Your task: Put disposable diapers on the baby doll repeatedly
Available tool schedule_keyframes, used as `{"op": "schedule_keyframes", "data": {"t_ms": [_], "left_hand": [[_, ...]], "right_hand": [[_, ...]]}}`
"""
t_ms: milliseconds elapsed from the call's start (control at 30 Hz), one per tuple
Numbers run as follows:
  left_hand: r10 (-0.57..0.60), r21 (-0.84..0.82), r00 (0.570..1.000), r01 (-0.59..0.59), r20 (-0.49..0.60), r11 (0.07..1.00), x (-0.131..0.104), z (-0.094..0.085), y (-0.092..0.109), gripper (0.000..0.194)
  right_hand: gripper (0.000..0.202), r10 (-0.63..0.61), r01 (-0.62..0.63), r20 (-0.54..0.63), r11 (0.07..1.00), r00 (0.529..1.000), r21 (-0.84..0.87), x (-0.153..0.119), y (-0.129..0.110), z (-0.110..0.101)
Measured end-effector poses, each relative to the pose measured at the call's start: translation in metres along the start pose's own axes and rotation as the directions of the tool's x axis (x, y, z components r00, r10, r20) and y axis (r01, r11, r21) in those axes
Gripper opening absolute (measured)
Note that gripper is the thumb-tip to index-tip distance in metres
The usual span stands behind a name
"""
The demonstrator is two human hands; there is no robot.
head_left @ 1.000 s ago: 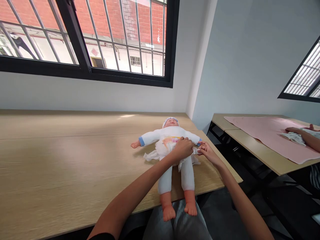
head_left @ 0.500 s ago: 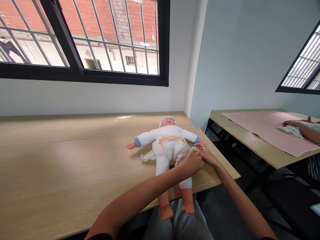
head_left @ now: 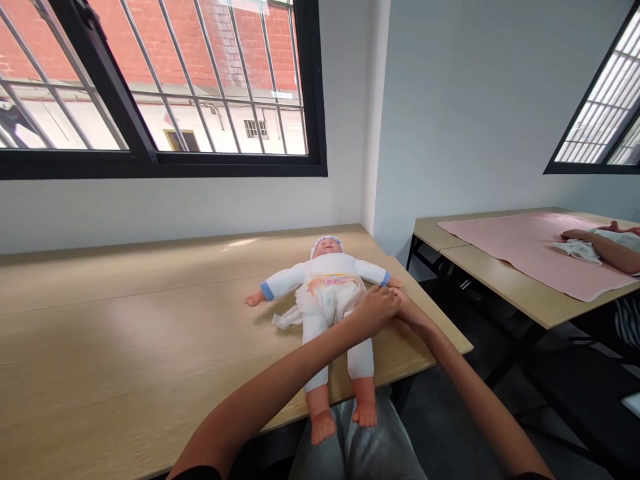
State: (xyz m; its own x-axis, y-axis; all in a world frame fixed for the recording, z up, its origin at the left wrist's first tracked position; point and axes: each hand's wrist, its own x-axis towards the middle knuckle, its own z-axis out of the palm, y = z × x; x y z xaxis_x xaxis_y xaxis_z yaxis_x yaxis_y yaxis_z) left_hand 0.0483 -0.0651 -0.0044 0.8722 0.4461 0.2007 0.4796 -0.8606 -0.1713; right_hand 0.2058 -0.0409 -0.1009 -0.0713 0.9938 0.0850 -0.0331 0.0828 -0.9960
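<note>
- The person's left hand has its fingers curled and drawn close together at the doll's left hip; what they pinch, if anything, cannot be told.
- The right hand meets it just off the same hip, fingers mostly hidden behind the left hand; whether they are parted or closed on something cannot be told.
- The left hand is the nearer to the doll's middle: its forearm crosses above the doll's thighs, while the right arm comes in from outside the doll's left leg.
- The white diaper, with a coloured band, sits around the doll's waist, crosswise to the body. From the fingers, its front lies toward the doll's right side.
- A loose white flap spreads outward beside the doll's right hip, well apart from both hands.
- The doll lies on its back, its long axis running away from the person: capped head farthest, bare feet past the edge of the wooden surface. Its left blue cuff is just headward of the fingers.
- Well beyond the doll's left side, another person's hand rests by white cloth on a pink sheet.
</note>
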Motion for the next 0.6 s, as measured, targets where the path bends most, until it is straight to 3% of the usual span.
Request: {"op": "schedule_keyframes", "data": {"t_ms": [100,233,400,533,600], "left_hand": [[-0.134,0.091,0.991,0.133,0.012,0.987,0.008,-0.012,-0.015,0.021],[-0.268,0.114,0.962,0.26,0.062,0.959,0.019,-0.008,-0.036,0.018],[-0.268,0.088,0.962,0.264,0.043,0.961,0.022,0.0,-0.044,0.012],[-0.243,0.054,0.969,0.245,-0.037,0.968,0.015,-0.012,-0.039,0.016],[-0.22,-0.035,0.975,0.219,-0.015,0.975,0.009,-0.019,-0.038,0.021]], "right_hand": [[0.031,0.037,-0.037,0.053,0.999,0.998,0.01,-0.003,-0.002,0.0],[0.037,0.021,-0.023,0.025,0.998,0.999,0.062,-0.006,-0.006,-0.002],[0.041,-0.023,0.018,0.032,0.991,0.999,0.131,-0.009,-0.015,0.001],[0.04,-0.049,0.044,0.026,0.984,0.998,0.175,-0.011,-0.02,0.003],[0.039,-0.054,0.048,0.027,0.983,0.998,0.178,-0.012,-0.021,0.004]]}}
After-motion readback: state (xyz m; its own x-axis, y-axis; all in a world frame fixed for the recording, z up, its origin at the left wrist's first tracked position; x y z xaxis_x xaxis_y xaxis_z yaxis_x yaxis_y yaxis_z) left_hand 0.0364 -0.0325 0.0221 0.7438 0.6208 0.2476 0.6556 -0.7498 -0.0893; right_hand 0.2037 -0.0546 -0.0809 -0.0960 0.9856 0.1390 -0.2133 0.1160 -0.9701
